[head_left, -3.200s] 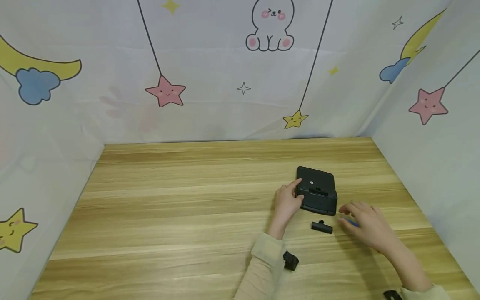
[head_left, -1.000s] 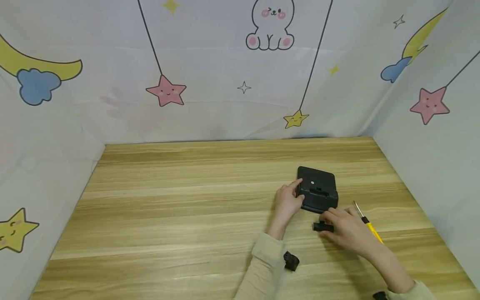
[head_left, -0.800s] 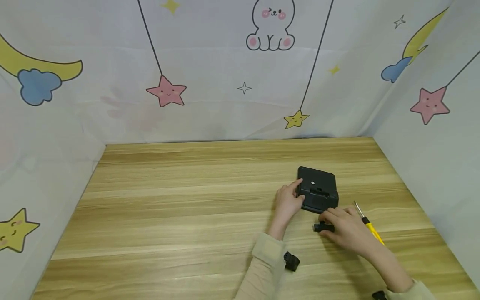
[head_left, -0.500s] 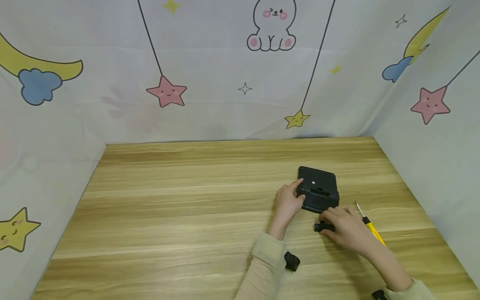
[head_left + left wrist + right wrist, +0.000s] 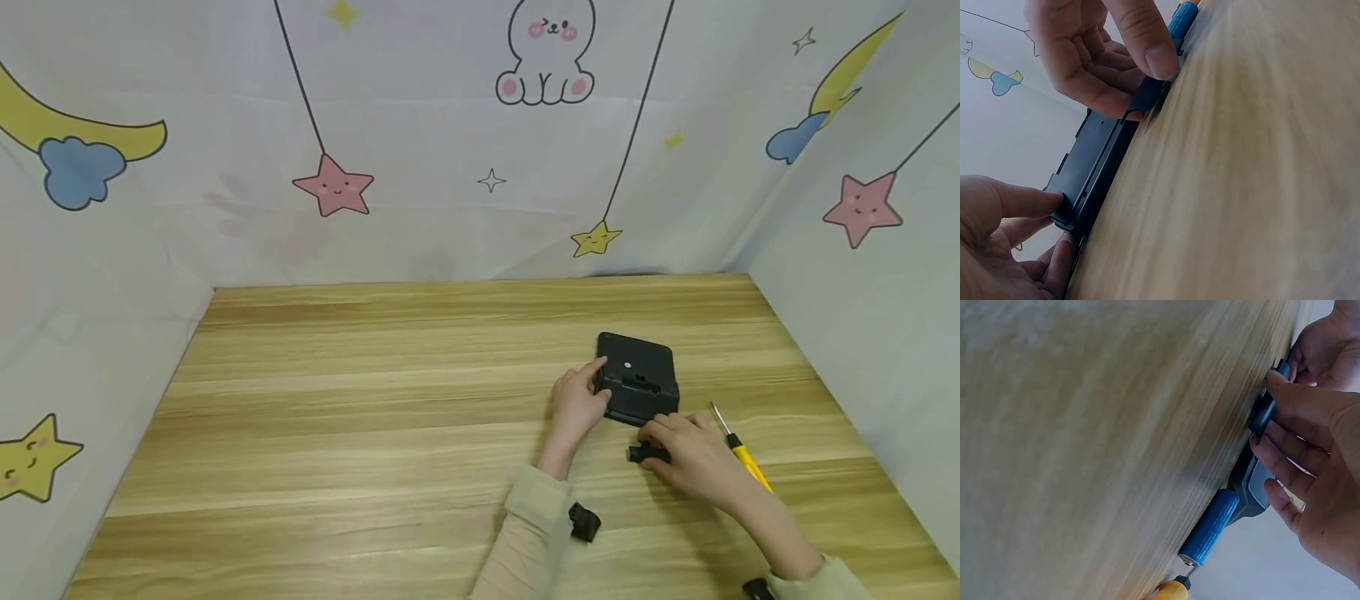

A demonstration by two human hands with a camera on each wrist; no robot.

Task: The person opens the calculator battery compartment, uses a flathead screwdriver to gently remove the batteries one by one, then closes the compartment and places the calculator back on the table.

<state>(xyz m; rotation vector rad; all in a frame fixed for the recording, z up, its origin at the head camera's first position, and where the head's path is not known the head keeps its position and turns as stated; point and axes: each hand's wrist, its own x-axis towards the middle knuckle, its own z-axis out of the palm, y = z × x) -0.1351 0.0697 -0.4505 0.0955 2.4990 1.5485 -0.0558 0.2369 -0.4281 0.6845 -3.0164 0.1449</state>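
Observation:
A flat black device [image 5: 648,354] with an open battery slot lies on the right part of the table. My left hand [image 5: 576,404] holds its left edge, the thumb and a finger pressed against the casing. Just in front of the device, my right hand [image 5: 697,462] pinches a small black battery cover [image 5: 637,454] between thumb and fingers; part of the cover is hidden by them. In the right wrist view a blue cylindrical battery [image 5: 1209,528] lies on the table close to the device. The right hand hides this battery in the head view.
A screwdriver with a yellow handle [image 5: 752,469] lies to the right of my right hand, its metal tip pointing away. Small black blocks sit at the left cuff [image 5: 536,496] and the right cuff [image 5: 817,583]. Printed white cloth walls [image 5: 420,242] border the wooden table [image 5: 337,417].
Since the oldest frame my right hand has moved left, from near the blue battery to the battery cover, and has pinched it. The screwdriver came into sight. My left hand has stayed put.

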